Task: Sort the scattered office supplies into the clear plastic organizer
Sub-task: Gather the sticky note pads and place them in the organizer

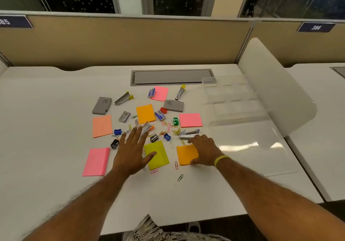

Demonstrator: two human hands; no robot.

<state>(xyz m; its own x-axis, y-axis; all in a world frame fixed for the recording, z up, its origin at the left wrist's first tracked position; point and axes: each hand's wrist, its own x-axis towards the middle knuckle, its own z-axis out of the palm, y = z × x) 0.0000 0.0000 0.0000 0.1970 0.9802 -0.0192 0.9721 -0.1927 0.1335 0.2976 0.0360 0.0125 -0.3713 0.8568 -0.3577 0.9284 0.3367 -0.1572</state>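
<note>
Office supplies lie scattered mid-desk: sticky-note pads, staplers, sharpeners, staple boxes and several coloured paper clips. My right hand [204, 150] curls over the right edge of an orange pad [185, 154], fingers and thumb around it. My left hand [132, 148] is spread flat, fingers straight, its thumb over a yellow-green pad [158, 156] and its fingertips near a silver stapler [146, 128]. The clear plastic organizer [233, 98] with its compartments stands at the right rear, its open lid [252, 147] lying flat toward me.
A grey cable hatch [171, 77] is set into the desk behind the supplies. A beige partition [121, 41] bounds the far edge. A white divider [280, 95] rises at the right. Pink pads [96, 161] [190, 119] lie at the left and right of the pile.
</note>
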